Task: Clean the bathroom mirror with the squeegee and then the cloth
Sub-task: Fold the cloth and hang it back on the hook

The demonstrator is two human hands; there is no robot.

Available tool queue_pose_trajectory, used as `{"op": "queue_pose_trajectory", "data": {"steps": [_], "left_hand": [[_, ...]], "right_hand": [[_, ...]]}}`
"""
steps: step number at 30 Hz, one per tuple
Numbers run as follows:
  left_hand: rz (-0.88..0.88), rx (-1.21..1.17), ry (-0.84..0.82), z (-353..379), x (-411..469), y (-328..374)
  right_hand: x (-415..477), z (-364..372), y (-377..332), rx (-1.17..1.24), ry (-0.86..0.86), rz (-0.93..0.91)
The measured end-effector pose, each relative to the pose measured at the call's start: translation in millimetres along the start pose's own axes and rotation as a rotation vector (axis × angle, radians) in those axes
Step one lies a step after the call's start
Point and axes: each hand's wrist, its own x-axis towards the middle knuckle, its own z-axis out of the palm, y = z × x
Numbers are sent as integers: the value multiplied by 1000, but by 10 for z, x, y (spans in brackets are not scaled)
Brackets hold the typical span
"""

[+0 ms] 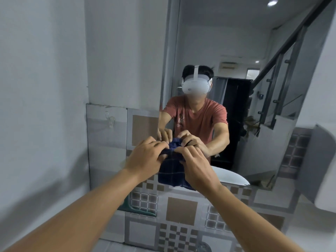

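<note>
The mirror (236, 51) fills the upper right of the view, its top cut off by the frame and its right side lost behind a pale blurred shape. Its glass shows a person in a headset and a reddish shirt from the waist up, and along its lower edge a white basin (231, 177) seen only as a reflection. Below and left of the mirror runs a tiled wall (181, 210), grey with brown squares, partly covered by both forearms. At the mirror's lower left corner is the dark blue checked cloth (171, 171), bunched at the top and draping past the mirror's bottom edge; its lower right corner is hidden behind the right wrist. The left hand (145, 159) and right hand (196, 166) each grip the cloth's gathered top with curled fingers, close together. Left of the mirror a clear hook (109, 119) is hard to make out. Below the mirror's left corner a green-rimmed thing (138, 211) peeks from behind the left forearm, too hidden to identify
</note>
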Motion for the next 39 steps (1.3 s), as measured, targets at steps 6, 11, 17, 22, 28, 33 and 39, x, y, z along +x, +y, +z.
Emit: {"op": "queue_pose_trajectory", "data": {"steps": [6,11,17,22,28,33,39], "left_hand": [[-120,-183,-134,-300,129,162],[-253,-366,-170,-487,200,288],[-423,-530,-106,-695,180,406],[-633,-738,-192,-820,125,407],[-774,-880,-211,-998,48,419],[-786,-905,-118,-1166,93,471],[-740,-842,-115,-1407,101,426]], "right_hand": [[158,-344,-66,173,-123,217],[258,-574,-201,274,-151,341],[348,-800,-347,520,-168,463],[373,-953,-422,829,-126,586],[403,-1165,-523,1152,-228,758],[452,-1177,-627,984,-208,671],[513,-1236,-791,1002,-247,664]]}}
